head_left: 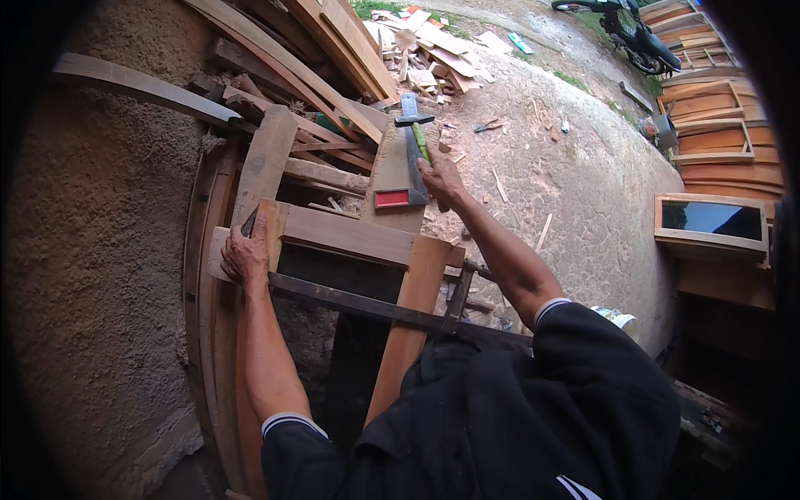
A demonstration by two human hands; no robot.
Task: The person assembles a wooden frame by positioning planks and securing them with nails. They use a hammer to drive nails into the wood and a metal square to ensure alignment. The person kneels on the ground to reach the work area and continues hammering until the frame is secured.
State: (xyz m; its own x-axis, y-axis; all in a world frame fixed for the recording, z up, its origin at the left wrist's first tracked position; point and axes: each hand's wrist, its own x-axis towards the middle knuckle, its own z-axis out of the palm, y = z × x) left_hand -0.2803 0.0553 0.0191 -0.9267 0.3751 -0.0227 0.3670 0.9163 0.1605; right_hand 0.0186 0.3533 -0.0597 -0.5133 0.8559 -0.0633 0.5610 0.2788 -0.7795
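My left hand (245,252) grips the left end of a wooden frame piece (346,236), fingers wrapped over its corner. My right hand (439,177) is closed round the green handle of a hammer (415,125), whose dark head points up and away over a wide plank (392,171). A dark flat tool with a red end (398,193) lies on that plank just left of my right hand. A long metal bar clamp (375,308) runs across the frame below both hands.
A pile of planks and offcuts (317,58) lies ahead. A rough plastered wall (92,250) fills the left. Stacked wooden frames (717,125) and a glazed one (710,221) stand at the right. A motorbike (633,33) is parked at the top. Wood scraps litter the ground.
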